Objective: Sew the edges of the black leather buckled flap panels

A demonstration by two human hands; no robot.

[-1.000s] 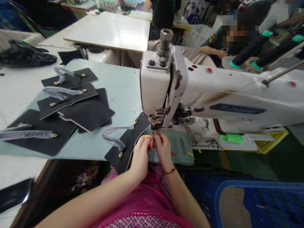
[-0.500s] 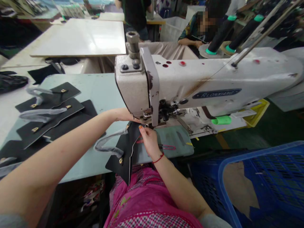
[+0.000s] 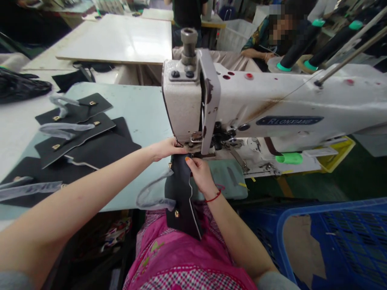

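A black leather-like bag panel (image 3: 181, 189) lies with its far end beneath the sewing machine head (image 3: 184, 104) and its near end over my lap. It carries gold metal fittings and a handle (image 3: 151, 187) in clear plastic wrap. My left hand (image 3: 166, 149) rests stretched out on the panel's far end, beside the needle area; some fingertips are hidden by the machine. My right hand (image 3: 201, 173) pinches the panel's right edge between thumb and fingers, just in front of the presser foot, which is mostly hidden.
More black panels (image 3: 99, 147) with wrapped handles lie overlapping on the pale green table (image 3: 142, 104) to the left. A blue plastic basket (image 3: 284, 225) stands at the lower right, a yellow bin (image 3: 337, 155) behind it. Thread cones (image 3: 299, 46) stand behind the machine. Two people are beyond.
The panel has swung round, its near end moving right, so it now lies straighter towards me. Both hands have stayed by the needle area. The camera view has shifted slightly.
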